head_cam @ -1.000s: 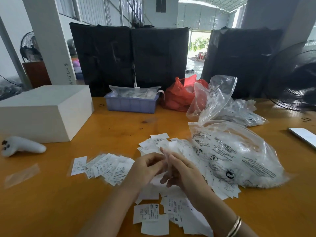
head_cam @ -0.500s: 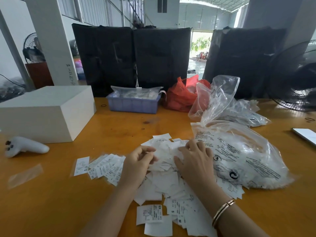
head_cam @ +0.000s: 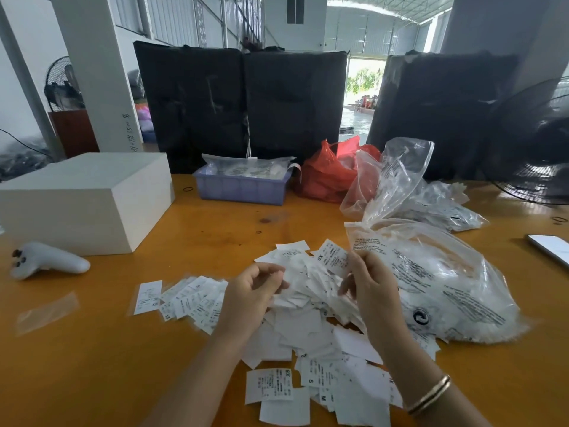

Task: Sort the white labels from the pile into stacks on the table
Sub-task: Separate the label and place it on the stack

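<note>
A loose pile of white labels point(head_cam: 304, 328) lies on the orange table point(head_cam: 92, 365) in front of me. My right hand point(head_cam: 366, 288) is raised over the pile and pinches one white label point(head_cam: 332, 257) marked XS between thumb and fingers. My left hand point(head_cam: 252, 291) hovers at the pile's left edge, fingers curled and apart, nothing clearly in it. To its left a fanned row of sorted labels point(head_cam: 187, 298) lies flat. Near the table's front edge rest a few more labels point(head_cam: 271, 385) marked XS, S and M.
A clear plastic bag of labels point(head_cam: 437, 282) lies right of the pile, more bags point(head_cam: 437, 204) behind it. A white box point(head_cam: 83, 201) and a white controller point(head_cam: 46, 263) sit at left. Purple tray point(head_cam: 243, 186), red bag point(head_cam: 326, 174), phone point(head_cam: 551, 248) at right edge.
My right hand left the pile and rose holding one label. My left hand shifted slightly and opened its fingers over the pile's left edge.
</note>
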Action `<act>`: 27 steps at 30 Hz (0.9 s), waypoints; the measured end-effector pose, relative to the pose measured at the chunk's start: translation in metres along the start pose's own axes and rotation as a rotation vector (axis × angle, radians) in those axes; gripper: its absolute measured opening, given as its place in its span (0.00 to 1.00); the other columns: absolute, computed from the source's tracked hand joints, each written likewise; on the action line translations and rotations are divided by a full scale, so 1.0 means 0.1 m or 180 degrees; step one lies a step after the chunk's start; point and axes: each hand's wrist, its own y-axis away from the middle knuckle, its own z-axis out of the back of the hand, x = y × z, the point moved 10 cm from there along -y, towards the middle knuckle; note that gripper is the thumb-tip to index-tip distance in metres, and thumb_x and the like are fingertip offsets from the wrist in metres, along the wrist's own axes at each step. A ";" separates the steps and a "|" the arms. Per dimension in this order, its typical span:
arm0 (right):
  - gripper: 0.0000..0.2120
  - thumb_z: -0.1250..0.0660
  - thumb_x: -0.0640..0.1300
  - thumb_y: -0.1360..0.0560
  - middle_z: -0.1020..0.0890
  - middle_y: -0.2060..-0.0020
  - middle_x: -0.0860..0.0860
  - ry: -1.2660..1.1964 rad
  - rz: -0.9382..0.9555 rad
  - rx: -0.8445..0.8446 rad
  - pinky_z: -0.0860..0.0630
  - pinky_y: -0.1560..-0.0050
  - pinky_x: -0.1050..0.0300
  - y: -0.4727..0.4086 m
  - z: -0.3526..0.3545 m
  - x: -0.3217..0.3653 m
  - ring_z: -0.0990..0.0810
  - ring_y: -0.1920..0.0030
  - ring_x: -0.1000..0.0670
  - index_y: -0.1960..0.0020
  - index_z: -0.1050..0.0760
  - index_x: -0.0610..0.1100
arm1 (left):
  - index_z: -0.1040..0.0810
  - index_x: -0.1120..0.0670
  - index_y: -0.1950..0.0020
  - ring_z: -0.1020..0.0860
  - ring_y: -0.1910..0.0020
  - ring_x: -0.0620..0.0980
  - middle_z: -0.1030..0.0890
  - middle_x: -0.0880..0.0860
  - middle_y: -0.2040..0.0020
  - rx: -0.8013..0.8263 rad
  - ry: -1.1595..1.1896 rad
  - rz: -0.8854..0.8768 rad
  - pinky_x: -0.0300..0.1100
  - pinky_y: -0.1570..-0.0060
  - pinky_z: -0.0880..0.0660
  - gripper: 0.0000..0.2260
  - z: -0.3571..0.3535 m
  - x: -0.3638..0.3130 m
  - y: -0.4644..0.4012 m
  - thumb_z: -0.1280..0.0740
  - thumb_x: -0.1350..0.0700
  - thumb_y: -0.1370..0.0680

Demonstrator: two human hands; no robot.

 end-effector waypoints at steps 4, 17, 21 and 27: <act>0.06 0.38 0.41 0.21 0.22 0.70 0.41 -0.0832 -0.0452 0.0262 0.32 0.79 0.62 0.11 -0.03 -0.08 0.23 0.77 0.49 0.55 0.27 0.41 | 0.19 0.54 0.54 0.17 0.62 0.40 0.15 0.48 0.62 0.0173 0.0174 -0.0030 0.27 0.65 0.26 0.02 -0.11 -0.03 0.04 0.30 0.61 0.25; 0.02 0.28 0.39 0.28 0.21 0.72 0.48 -0.0617 -0.0596 0.0395 0.30 0.73 0.65 0.15 -0.11 -0.13 0.26 0.73 0.55 0.57 0.17 0.44 | 0.18 0.48 0.54 0.18 0.56 0.40 0.16 0.43 0.58 0.0265 0.0232 -0.0081 0.29 0.60 0.24 0.07 -0.13 -0.08 0.07 0.26 0.57 0.28; 0.04 0.28 0.40 0.27 0.22 0.74 0.49 -0.0238 -0.0405 0.0413 0.31 0.73 0.64 0.18 -0.13 -0.04 0.27 0.74 0.54 0.57 0.17 0.48 | 0.18 0.48 0.53 0.18 0.55 0.39 0.16 0.42 0.57 0.0320 0.0159 -0.0171 0.28 0.59 0.25 0.07 -0.15 -0.12 0.09 0.26 0.58 0.28; 0.05 0.30 0.36 0.27 0.22 0.77 0.55 -0.0043 -0.0255 0.0601 0.32 0.76 0.70 0.22 -0.20 0.03 0.26 0.76 0.60 0.56 0.19 0.45 | 0.18 0.47 0.54 0.18 0.56 0.37 0.15 0.42 0.57 0.0372 0.0117 -0.0235 0.28 0.59 0.25 0.05 -0.17 -0.17 0.09 0.27 0.56 0.27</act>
